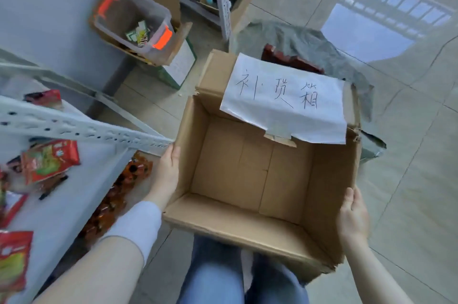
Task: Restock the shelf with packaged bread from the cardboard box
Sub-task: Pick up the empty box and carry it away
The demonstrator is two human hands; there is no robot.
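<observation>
The left hand (166, 174) lies flat against the outer left wall of the cardboard box (329, 179), thumb straight up by the rim. The right hand (353, 217) grips the right wall near its near corner, thumb at the rim and fingers outside. Between them the box is held open-topped above the person's jeans (213, 274), its bare cardboard bottom showing. A sheet of paper (285, 98) with handwritten characters lies over the box's far flap. Left of the box stands the shelf (74, 127), with red packets (49, 160) lying on it. Beyond the box's far left corner, a clear plastic tub (138, 16) sits in another carton on the floor (409, 179).
</observation>
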